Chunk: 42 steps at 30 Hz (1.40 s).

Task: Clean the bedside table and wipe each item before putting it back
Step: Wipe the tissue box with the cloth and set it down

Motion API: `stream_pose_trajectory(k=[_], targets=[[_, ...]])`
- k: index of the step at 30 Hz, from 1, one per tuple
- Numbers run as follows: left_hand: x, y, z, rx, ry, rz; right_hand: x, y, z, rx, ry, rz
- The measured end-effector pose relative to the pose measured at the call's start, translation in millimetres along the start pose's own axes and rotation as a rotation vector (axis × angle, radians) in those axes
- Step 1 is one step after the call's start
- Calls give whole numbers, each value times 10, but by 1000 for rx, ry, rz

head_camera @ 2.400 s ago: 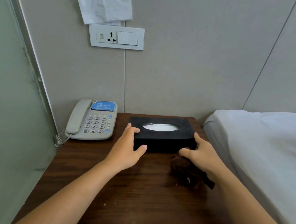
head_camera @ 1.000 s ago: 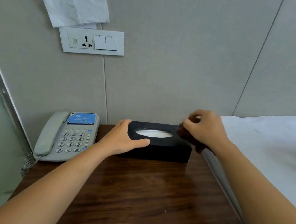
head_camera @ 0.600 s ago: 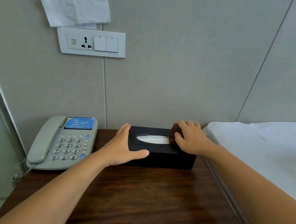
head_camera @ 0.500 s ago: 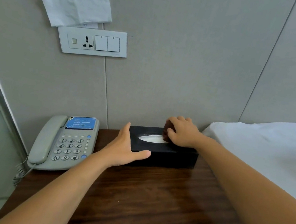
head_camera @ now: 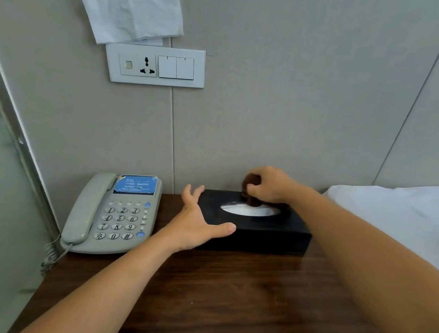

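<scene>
Our right hand (head_camera: 268, 185) has its grip closed around a balled dark brown cloth (head_camera: 250, 189), which it presses down on the top of the black tissue box (head_camera: 257, 230), at the far edge of the oval opening where white tissue shows. Our left hand (head_camera: 195, 224) is open, fingers spread, with the thumb lying along the box's near left corner to steady it. The box stands at the back of the wooden table (head_camera: 219, 309), close to the wall, just right of the grey telephone (head_camera: 111, 214) and beside the bed (head_camera: 409, 220). We judge the step in hand to be wiping the box's top. Next, the cloth should sweep across the lid and down the sides while the left hand braces, keeping clear of the tissue.
</scene>
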State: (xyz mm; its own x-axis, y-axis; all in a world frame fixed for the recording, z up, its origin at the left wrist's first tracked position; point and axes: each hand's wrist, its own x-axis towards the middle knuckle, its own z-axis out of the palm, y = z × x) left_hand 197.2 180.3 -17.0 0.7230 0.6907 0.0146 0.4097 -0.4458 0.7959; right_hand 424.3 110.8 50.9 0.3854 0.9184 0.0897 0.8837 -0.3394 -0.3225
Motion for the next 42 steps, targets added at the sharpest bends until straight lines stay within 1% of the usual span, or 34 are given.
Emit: stream_pose_trajectory(k=[2, 4, 7, 9, 11, 14, 18, 20, 22, 26, 29, 32, 34, 36, 39, 42], targets=[[12, -11, 9, 5, -9, -1, -128, 264, -85, 1, 19, 72], [22, -21, 13, 7, -12, 3, -307, 456, -152, 13, 43, 102], [29, -29, 6, -1, -14, 16, -620, 530, -171, -6, 71, 77], [38, -46, 10, -15, -20, 18, -845, 472, -102, -43, 113, 28], [50, -68, 2, -38, -40, 19, -1039, 349, 7, -56, 151, -26], [61, -84, -57, -49, -104, -6, -1150, 33, 169, -69, 147, -96], [79, -132, -157, -19, -222, -3, -990, -591, 423, -79, 145, -251], [97, -193, -207, 32, -265, 22, -838, -840, 520, -89, 137, -286], [129, -263, -268, 70, -275, 38, -711, -985, 542, -66, 99, -294], [178, -356, -326, 41, -254, 23, -585, -1009, 504, -5, 27, -322], [195, -366, -303, 23, -232, -5, -447, -930, 463, -5, 28, -252], [174, -325, -322, 56, -227, 40, -227, -775, 361, -34, 57, -134], [148, -304, -319, 70, -246, 48, -123, -682, 309, -55, 57, -92], [105, -286, -264, 76, -264, 29, -84, -622, 235, -17, 61, -74], [83, -259, -142, 62, -255, -17, -101, -442, 44, 112, 118, 6], [96, -172, -19, 33, -201, -11, -251, -131, -155, 100, 154, 88]])
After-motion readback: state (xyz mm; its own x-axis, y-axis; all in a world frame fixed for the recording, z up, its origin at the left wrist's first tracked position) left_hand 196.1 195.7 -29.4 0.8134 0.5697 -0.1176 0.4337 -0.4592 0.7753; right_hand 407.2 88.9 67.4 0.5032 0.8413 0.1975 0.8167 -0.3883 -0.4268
